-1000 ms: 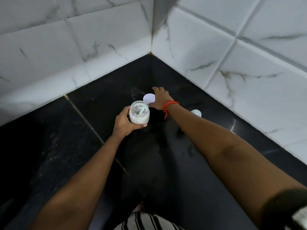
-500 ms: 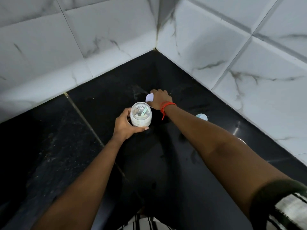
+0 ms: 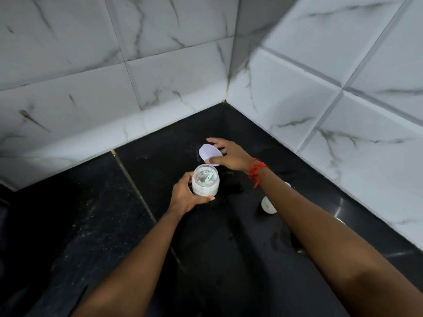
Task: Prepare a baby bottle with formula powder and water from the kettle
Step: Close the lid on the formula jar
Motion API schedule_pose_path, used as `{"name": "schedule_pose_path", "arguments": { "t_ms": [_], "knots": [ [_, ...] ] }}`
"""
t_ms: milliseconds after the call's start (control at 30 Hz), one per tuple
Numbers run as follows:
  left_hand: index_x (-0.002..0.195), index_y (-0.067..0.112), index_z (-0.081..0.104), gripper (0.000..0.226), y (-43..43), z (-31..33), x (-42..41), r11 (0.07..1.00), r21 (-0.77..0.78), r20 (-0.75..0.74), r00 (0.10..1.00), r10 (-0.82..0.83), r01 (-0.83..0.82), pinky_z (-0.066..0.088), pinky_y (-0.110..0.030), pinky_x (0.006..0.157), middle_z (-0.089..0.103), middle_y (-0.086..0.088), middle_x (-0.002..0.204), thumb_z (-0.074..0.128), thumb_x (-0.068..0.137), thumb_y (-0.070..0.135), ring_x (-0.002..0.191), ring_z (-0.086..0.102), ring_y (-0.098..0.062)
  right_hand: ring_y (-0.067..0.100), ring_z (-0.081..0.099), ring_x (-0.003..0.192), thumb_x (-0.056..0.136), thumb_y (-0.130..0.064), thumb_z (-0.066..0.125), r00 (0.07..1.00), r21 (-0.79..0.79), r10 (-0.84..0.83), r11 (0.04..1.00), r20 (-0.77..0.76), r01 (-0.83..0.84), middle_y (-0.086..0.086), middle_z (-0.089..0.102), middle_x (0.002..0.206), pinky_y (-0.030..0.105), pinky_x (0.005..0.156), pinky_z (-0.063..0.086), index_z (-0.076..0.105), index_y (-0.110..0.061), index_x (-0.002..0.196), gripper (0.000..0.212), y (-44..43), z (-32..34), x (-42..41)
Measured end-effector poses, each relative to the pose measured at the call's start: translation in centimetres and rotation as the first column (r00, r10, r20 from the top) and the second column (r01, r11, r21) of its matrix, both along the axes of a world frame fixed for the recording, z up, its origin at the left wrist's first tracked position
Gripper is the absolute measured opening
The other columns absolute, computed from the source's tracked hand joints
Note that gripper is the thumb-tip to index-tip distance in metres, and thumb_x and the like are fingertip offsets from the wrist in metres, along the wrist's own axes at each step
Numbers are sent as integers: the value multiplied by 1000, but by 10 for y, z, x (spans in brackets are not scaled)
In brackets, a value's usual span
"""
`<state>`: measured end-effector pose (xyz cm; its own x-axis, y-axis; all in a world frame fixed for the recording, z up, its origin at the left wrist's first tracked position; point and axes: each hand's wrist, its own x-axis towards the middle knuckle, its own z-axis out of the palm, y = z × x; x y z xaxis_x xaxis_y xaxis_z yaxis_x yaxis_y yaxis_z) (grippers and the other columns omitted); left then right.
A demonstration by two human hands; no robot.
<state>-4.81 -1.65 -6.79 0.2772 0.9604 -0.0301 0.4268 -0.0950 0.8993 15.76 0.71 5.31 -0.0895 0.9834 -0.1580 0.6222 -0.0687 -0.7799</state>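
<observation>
vs 0.5 s ago: the right hand (image 3: 229,156) was fisted low over the white lid (image 3: 210,154), most of the disc hidden. now the lid is raised and tilted, its pale flat face turned toward the camera, just above and behind the jar mouth. the view has also pitched up, so more wall shows. the left hand's grip on the jar is unchanged.

near to far:
- both forearms reach in from the bottom edge over the black counter (image 3: 103,225).
- left hand (image 3: 185,197) wrapped around the formula jar (image 3: 205,183), fingers curled on the far-left side, thumb across the near lower wall. jar held upright, open, apparently off the counter.
- jar: clear walls, whitish powder filling most of it and dusting the inside, a mint green scoop (image 3: 209,178) leaning inside with its handle up at the rim.
- right of the jar, near the right forearm, a small white rounded thing (image 3: 269,204) sits on the counter; can't tell what it is.
- right hand pinches the lid by its edge, thumb on the near rim, fingers on the far rim. red thread band (image 3: 257,170) on that wrist.
- hands close but not touching.
- behind: white marble-look wall tiles (image 3: 160,76) meeting at a corner.
</observation>
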Motion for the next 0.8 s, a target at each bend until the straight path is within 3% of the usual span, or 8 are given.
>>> {"name": "schedule_pose_path", "arguments": {
  "t_ms": [133,200,267,333,533,667,800],
  "knots": [
    [127,20,61,89,-2,3,-1,1000,-20,-10,1000,1,-1,51,-11,81,69,11,114,106,51,28,104,65,-8,16,47,129,77,-22,84,923,39,293,949,248,-312,3,49,142,30,109,40,49,-25,146,78,-25,9,-19],
    [133,17,60,95,-3,5,-1,1000,-25,-17,1000,8,-8,46,-5,79,68,9,117,106,51,29,108,64,-9,21,45,132,75,-20,83,874,18,336,931,352,-365,8,48,142,33,112,37,50,-23,146,78,-29,7,-28],
    [135,18,60,98,-3,5,-2,1000,-26,-23,1000,15,-15,50,-13,85,69,6,121,106,50,31,111,64,-11,24,42,135,75,-14,82,833,-33,373,918,408,-395,11,47,144,35,115,34,50,-18,146,78,-29,9,-34],
    [135,19,59,99,-2,4,-2,999,-28,-27,999,19,-20,54,-26,90,69,5,123,106,49,33,114,64,-14,25,40,138,75,-11,82,798,-61,386,912,463,-406,12,45,146,35,116,32,49,-16,147,79,-29,13,-38],
    [128,22,59,94,-1,3,-3,999,-45,-33,999,15,-17,56,-29,90,70,5,122,106,47,35,113,66,-17,25,40,139,78,-10,81,803,-95,365,926,471,-365,10,45,149,35,117,32,46,-15,148,78,-27,12,-37],
    [127,19,60,91,-1,4,-3,998,-66,-18,1000,9,-10,50,-16,82,69,6,118,106,49,29,110,65,-15,24,40,139,79,-14,81,810,-102,334,940,482,-327,7,44,149,33,115,33,45,-19,149,80,-30,12,-38],
    [124,20,61,88,-3,6,-2,996,-84,-15,1000,8,-9,48,-12,76,70,7,112,106,49,30,104,67,-13,28,49,131,78,-38,82,782,-94,229,972,579,-215,11,49,143,37,105,41,46,-16,147,81,-36,20,-49]
  ]
}}
